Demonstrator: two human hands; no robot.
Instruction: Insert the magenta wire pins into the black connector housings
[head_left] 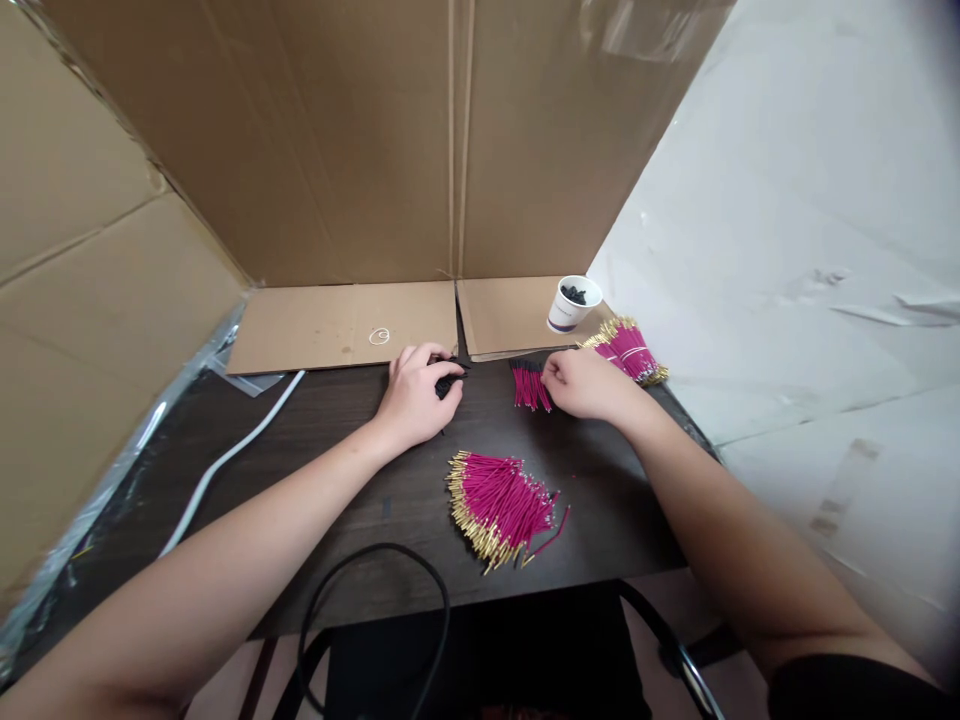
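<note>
My left hand (421, 392) rests on the dark table with its thumb and fingers curved apart around a small heap of black pieces (448, 384). At the right end of a short row of magenta wires with black ends (529, 386), my right hand (574, 382) has its fingers pressed together; what they hold, if anything, is hidden. Nearer to me lies a fanned pile of magenta wires with gold tips (499, 500), a few of them loose at its right side. Beyond my right wrist is a tied bundle of similar wires (630, 350).
A paper cup (571, 306) with black pieces stands on a cardboard flap (510, 312) at the back. A white band (379, 337) lies on the left flap. A white cable (232, 455) runs along the left, and a black cable (375, 547) loops over the front edge.
</note>
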